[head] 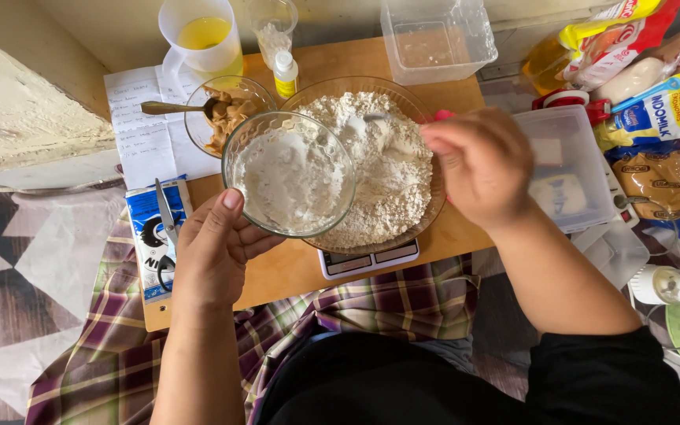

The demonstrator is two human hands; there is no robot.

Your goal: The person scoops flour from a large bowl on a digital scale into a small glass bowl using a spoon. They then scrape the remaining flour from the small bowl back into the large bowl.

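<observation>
Left hand (214,248) gripping glass bowl (289,173), powdery flour (383,169)

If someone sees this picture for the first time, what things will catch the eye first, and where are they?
In the middle, a big glass bowl heaped with flour stands on a scale on the wooden board. The left hand holds a small glass bowl with white powder, tilted over the big bowl's left edge, while the right hand holds a spoon in the flour. At the right lie colourful food packets.
</observation>
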